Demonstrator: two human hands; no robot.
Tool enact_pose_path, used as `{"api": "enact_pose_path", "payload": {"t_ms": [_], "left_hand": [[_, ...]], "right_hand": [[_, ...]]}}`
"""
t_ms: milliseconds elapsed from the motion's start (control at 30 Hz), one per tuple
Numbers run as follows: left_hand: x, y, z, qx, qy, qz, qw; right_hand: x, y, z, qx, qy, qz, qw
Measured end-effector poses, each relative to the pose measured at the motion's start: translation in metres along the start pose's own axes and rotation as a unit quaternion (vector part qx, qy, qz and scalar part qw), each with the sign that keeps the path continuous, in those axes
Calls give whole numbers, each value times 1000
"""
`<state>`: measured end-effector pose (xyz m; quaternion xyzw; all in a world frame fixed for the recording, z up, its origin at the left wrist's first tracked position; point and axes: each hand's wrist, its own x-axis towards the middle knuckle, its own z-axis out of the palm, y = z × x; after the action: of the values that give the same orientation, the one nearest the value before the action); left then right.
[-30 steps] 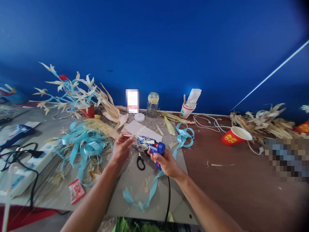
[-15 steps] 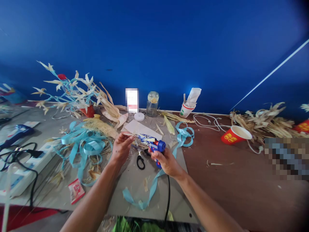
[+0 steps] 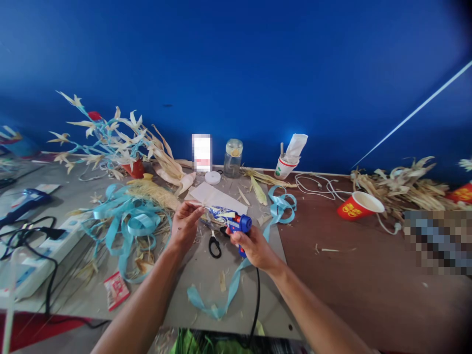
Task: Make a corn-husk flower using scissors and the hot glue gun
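Note:
My right hand (image 3: 252, 247) is wrapped round the grip of a blue glue gun (image 3: 236, 222), whose black cord (image 3: 257, 300) runs down off the table's front edge. The gun's nozzle points left at a thin pale strip of dried husk (image 3: 201, 206) that my left hand (image 3: 184, 225) pinches between thumb and fingers. Both hands hover just above the grey mat (image 3: 201, 275). Black-handled scissors (image 3: 214, 244) lie on the mat right under the hands.
Light-blue ribbon (image 3: 127, 221) lies tangled at left, and another length trails under my right hand. A husk-flower branch in a red pot (image 3: 135, 169), a glass jar (image 3: 233, 158), paper cups (image 3: 357, 205), white cable, husk piles and a power strip (image 3: 40, 255) surround the mat.
Almost nothing has changed. Both hands have stayed together over the mat, with the glue gun's tip kept at the husk strip and only slight shifts.

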<state>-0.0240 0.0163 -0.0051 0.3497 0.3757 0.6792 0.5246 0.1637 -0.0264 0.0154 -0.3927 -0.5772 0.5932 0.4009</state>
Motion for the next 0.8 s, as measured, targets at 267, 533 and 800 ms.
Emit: {"api": "enact_pose_path", "payload": {"t_ms": [267,533,800], "left_hand": [[-1,1,2,-3,-2,-2,1000],[1,-1,0,-14,-4,0,1000],[1,-1,0,-12,-3,4,1000]], "right_hand": [[2,8,-2,19,13,-8,1000],[3,8,-3,26,21,-16,999],[4,11,-5,30,11,-19,999]]}}
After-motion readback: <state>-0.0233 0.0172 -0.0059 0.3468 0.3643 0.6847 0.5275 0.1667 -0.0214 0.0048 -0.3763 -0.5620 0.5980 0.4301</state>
